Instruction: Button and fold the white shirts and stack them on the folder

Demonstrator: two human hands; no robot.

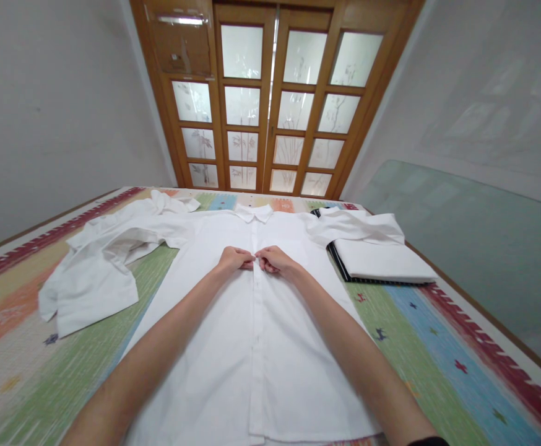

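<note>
A white button-up shirt lies spread front side up, its collar at the far end and its hem near me. My left hand pinches the shirt's front edge at the upper chest, fingers closed. Just right of it, my right hand is also closed in a pinch on the button placket. The fingertips of both hands nearly meet. Any button between them is too small to make out. Below the hands, the placket runs down the middle of the shirt. One sleeve stretches to each side.
Crumpled white cloth lies on the left, by the shirt's sleeve. At the right, folded white cloth rests on a dark striped item, partly under the other sleeve. A patterned cover is beneath everything. Wooden glazed doors stand beyond.
</note>
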